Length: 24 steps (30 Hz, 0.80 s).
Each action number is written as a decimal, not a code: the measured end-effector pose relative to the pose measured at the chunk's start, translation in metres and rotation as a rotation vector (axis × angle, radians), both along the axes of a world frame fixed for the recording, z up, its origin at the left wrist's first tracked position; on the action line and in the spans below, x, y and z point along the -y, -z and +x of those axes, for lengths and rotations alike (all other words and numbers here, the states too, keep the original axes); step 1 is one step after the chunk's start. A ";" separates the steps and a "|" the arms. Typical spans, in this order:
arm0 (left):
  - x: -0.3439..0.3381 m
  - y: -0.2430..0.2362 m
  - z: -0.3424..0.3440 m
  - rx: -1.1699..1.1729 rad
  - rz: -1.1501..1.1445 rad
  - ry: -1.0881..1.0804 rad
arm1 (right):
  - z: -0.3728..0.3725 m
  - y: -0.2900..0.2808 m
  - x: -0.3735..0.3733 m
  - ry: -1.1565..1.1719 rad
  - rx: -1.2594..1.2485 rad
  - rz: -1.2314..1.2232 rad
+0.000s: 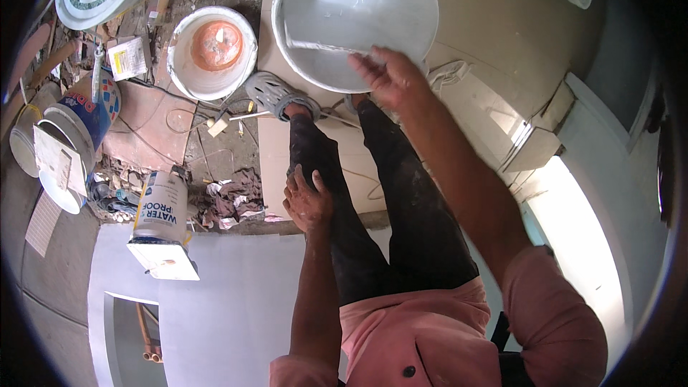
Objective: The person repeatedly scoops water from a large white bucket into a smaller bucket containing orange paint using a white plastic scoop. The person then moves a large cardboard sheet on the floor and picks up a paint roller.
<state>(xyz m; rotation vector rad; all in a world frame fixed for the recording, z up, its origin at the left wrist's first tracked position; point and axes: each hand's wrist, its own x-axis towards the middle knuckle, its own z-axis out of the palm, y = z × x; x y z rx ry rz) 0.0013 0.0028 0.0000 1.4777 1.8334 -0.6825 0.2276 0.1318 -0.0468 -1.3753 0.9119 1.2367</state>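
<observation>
The person is standing over a big white bucket (356,18) of white paint, looking straight down. The right hand (390,75) is reaching over the bucket's near rim, fingers curled around the end of a paint-coated stirring stick (319,46) that is lying across the paint toward the left wall. The left hand (308,201) is resting on the left thigh, fingers closed loosely on the dark trouser leg and holding nothing else. The bucket is sitting on a pale board (287,158), just ahead of the grey shoe (276,93).

The grip on the stick looks like the weak point: the stick is slick with paint, so it could be slipping from the fingers and dropping into the bucket. Stirring hard near the rim could be throwing paint onto the board and trousers. Loose cords (215,118) are trailing beside the shoe, so a step back could be catching one. A smaller bucket (212,50) with an orange lid inside is standing to the left, well apart.
</observation>
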 end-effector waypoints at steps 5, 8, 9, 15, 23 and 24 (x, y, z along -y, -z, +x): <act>-0.002 0.000 0.002 0.013 -0.014 0.019 | -0.040 -0.062 -0.009 0.500 -0.067 0.188; 0.001 0.001 0.003 -0.018 -0.013 0.045 | -0.040 -0.053 -0.016 0.633 -0.144 0.079; 0.000 0.001 0.004 -0.012 -0.013 0.038 | -0.037 -0.040 -0.015 0.623 -0.133 0.089; 0.000 0.002 0.002 -0.002 -0.023 0.026 | -0.022 0.028 -0.011 0.354 0.181 -0.017; -0.001 0.001 0.001 0.019 -0.015 -0.008 | 0.032 0.065 -0.010 -0.419 0.302 0.065; 0.000 0.001 0.001 0.015 -0.022 -0.006 | 0.038 0.065 -0.015 -0.559 0.325 0.110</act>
